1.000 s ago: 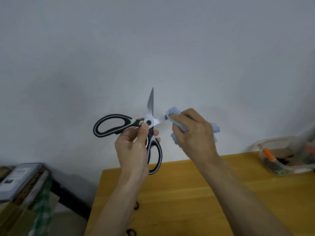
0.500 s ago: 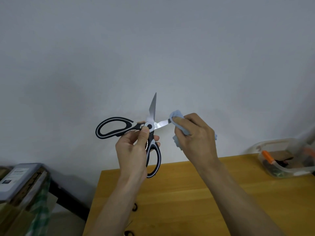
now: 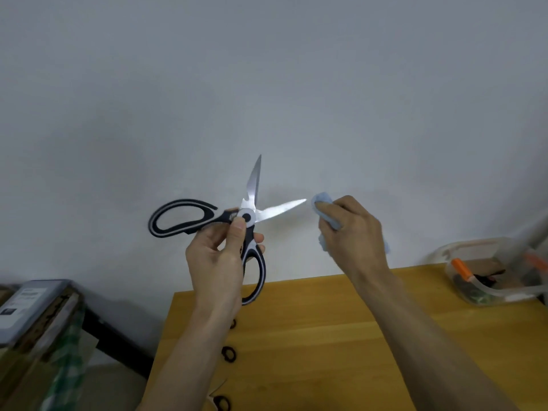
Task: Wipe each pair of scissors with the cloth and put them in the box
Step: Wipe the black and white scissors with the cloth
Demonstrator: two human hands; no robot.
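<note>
a pair of scissors (image 3: 237,221) is held up before a pale wall (image 3: 267,84), gripped near the pivot by the left hand (image 3: 219,262), thumb pressed just below the pivot and fingers curled round the lower handle. the blades are spread wide, one pointing up, the other out to the right. a blue cloth (image 3: 324,207) is bunched in the right hand (image 3: 353,232), whose fingers are curled round it; it is seen just beside the tip of the right-pointing blade, apart from it and not touching.

this pair is judged to be mid-wipe: the right-pointing blade lies bare and bright, while the upright blade is not being touched by the cloth, and whether it has been cleaned cannot be told. the pair is not yet in the box (image 3: 486,271), which stands at the far right of the table (image 3: 326,336), well apart from the hands. orange-handled things can be made out inside the box, though whether they are scissors is too blurred to say. dark handle loops (image 3: 228,353) are glimpsed on the table below the left forearm, so more scissors are thought to be left to wipe.
</note>
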